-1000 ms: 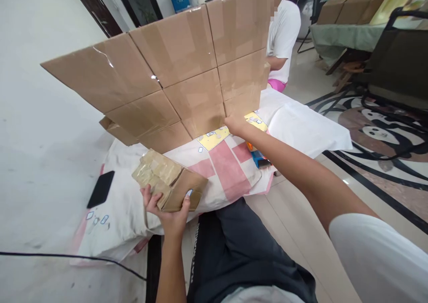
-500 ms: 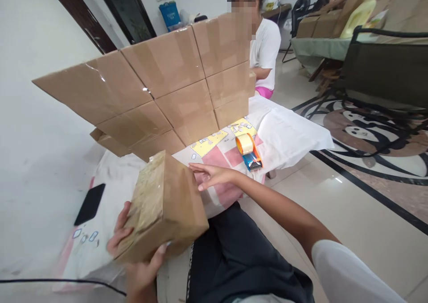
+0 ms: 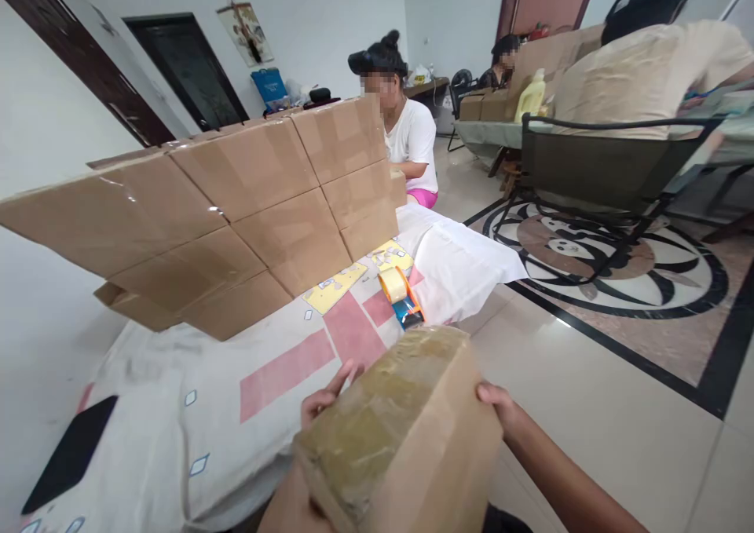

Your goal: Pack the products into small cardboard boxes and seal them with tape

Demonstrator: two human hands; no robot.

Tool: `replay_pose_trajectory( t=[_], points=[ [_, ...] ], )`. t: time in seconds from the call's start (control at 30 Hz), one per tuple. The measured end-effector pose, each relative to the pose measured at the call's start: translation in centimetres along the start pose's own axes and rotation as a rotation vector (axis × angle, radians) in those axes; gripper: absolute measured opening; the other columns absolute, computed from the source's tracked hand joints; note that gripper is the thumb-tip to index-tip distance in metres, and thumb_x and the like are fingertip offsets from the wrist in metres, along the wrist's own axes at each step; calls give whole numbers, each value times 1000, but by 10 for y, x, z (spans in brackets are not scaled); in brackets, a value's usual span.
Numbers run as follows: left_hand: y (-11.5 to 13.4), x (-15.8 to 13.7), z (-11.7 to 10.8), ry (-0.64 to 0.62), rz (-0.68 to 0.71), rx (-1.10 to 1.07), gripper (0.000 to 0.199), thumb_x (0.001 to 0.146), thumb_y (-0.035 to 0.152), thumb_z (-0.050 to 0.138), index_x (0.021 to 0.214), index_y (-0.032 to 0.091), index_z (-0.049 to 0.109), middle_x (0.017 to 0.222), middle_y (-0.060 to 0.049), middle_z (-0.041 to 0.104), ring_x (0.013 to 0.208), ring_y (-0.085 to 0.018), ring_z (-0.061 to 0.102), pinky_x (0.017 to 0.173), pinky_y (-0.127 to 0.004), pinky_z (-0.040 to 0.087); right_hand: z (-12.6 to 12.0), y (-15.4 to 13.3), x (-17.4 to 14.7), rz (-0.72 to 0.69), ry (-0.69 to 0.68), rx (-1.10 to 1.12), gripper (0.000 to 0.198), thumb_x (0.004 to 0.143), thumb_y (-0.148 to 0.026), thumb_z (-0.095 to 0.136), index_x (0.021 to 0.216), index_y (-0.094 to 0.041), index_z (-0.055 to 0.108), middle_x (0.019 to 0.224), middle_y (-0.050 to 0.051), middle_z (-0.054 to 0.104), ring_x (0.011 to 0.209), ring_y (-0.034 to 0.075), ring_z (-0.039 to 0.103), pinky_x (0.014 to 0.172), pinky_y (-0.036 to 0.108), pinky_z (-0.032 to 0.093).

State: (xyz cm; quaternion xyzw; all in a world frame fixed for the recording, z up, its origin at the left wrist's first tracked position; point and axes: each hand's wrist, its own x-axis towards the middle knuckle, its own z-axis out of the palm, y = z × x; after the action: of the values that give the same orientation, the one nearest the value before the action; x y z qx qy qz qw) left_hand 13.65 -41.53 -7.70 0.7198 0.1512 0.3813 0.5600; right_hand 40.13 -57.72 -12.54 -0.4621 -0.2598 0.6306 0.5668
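A taped brown cardboard box (image 3: 436, 447) is held tilted above my lap, close to the camera. Its upper face is covered with shiny, wrinkled packing tape. My left hand (image 3: 321, 403) grips the box along its left side, with some fingers showing at the far edge and the rest hidden. On the opposite side, my right hand (image 3: 498, 403) presses its thumb to the box, while its other fingers are out of sight behind it. Just beyond the box, a tape dispenser (image 3: 401, 297) with an orange and blue body lies on the cloth-covered table (image 3: 217, 431).
A wall of stacked cardboard boxes (image 3: 247, 203) stands along the table's far side. A black phone-like slab (image 3: 71, 454) lies at left. Behind the stack is a person in a white shirt (image 3: 412, 140). A dark folding chair (image 3: 601, 164) holds another person at right.
The box has moved right and nearer to me, and turned. My right hand, apart from it or barely touching before, now holds its right side. The camera view has swung to the right.
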Motion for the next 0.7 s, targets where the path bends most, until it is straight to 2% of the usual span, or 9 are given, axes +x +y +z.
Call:
replay_pose_trajectory(
  t=[0.07, 0.1, 0.17, 0.23, 0.33, 0.43, 0.5, 0.6, 0.7],
  points=[
    [6, 12, 15, -193, -94, -114, 107, 53, 82, 80, 143, 41, 42, 158, -16, 43, 148, -46, 37, 111, -73, 41, -18, 6, -32, 17, 150, 29, 66, 64, -66, 61, 110, -20, 72, 92, 19, 78, 91, 38, 76, 82, 50, 60],
    [6, 19, 21, -221, -140, -101, 110, 55, 77, 83, 148, 38, 38, 159, -18, 41, 149, -45, 35, 113, -71, 39, -28, 6, -45, 17, 226, 40, 67, 64, -66, 61, 111, -20, 72, 92, 20, 78, 91, 39, 76, 81, 51, 60],
    [2, 31, 35, -130, -179, -26, 102, 66, 67, 84, 150, 36, 34, 159, -19, 39, 150, -41, 36, 113, -66, 42, -49, 2, -64, -19, 394, 47, 70, 63, -66, 62, 116, -22, 71, 96, 22, 77, 91, 42, 75, 82, 55, 59],
    [-10, 40, 46, 7, -169, 68, 83, 78, 53, 81, 146, 34, 38, 159, -17, 41, 148, -36, 40, 113, -60, 46, -70, -10, -71, -122, 598, 68, 73, 62, -65, 65, 122, -23, 68, 104, 22, 76, 94, 44, 74, 83, 59, 59],
    [-31, 42, 51, 116, -135, 167, 55, 86, 38, 73, 136, 29, 50, 151, -16, 49, 142, -32, 49, 112, -53, 49, -98, -48, -58, -421, 913, 49, 83, 63, -66, 67, 136, -25, 57, 121, 21, 71, 107, 44, 70, 90, 61, 56],
    [-48, 35, 39, 159, -155, 268, 29, 88, 38, 70, 113, 25, 64, 137, -14, 60, 133, -31, 57, 109, -51, 50, -116, -99, -15, -732, 1029, -228, 107, 63, -62, 73, 155, -25, 33, 143, 18, 57, 128, 40, 59, 106, 57, 47],
    [-54, 27, 26, 186, -180, 336, 20, 87, 42, 69, 96, 24, 68, 129, -14, 65, 128, -32, 60, 106, -50, 52, -123, -130, 28, -781, 1025, -549, 131, 61, -55, 82, 163, -24, 6, 156, 20, 41, 140, 37, 47, 112, 54, 42],
    [-58, 17, 7, 196, -212, 435, 26, 87, 48, 66, 78, 24, 69, 118, -13, 69, 118, -32, 66, 99, -49, 56, -125, -167, 102, -652, 1141, -900, 143, 61, -54, 85, 163, -12, -6, 157, 30, 27, 144, 42, 38, 112, 56, 39],
    [-56, 8, -10, 184, -216, 521, 32, 87, 51, 64, 72, 24, 70, 110, -11, 72, 108, -30, 70, 93, -46, 59, -116, -198, 165, -349, 1096, -1111, 143, 65, -43, 87, 162, -10, -13, 149, 35, 34, 139, 44, 45, 107, 54, 42]
  ],
)
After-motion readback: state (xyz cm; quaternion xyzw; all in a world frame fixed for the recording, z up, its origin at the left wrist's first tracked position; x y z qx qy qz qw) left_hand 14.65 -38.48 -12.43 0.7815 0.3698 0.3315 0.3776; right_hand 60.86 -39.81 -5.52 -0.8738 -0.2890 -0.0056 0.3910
